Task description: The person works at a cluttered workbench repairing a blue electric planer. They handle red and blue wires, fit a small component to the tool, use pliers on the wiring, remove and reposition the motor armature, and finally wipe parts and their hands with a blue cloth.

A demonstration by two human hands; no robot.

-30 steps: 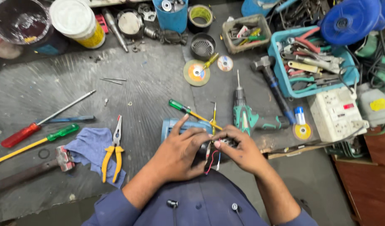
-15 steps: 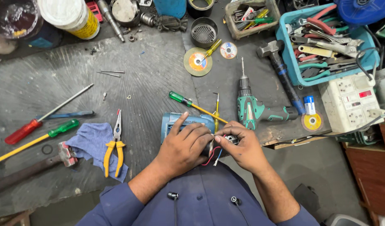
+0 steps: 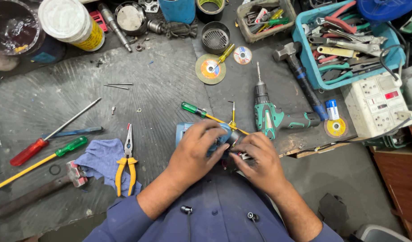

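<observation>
The person holds a small blue power tool (image 3: 219, 136) at the near edge of the dark workbench (image 3: 161, 89), right in front of the body. The left hand (image 3: 194, 154) lies over the top of the blue tool and wraps around it, so most of its body is hidden. The right hand (image 3: 259, 163) is closed in a pinch at the tool's right end, where some thin wires (image 3: 235, 157) poke out; it may be gripping them, but the fingers cover that spot. The tool's long side runs left to right, from one hand to the other. Both hands touch it, and the right one is nearer to the wire end. Just behind the tool lies a green and yellow screwdriver (image 3: 206, 114), nearly touching it. A green drill (image 3: 271, 116) sits near, up and to the right. The yellow pliers (image 3: 126, 161) on a blue cloth (image 3: 100, 161) lie apart, to the left.
</observation>
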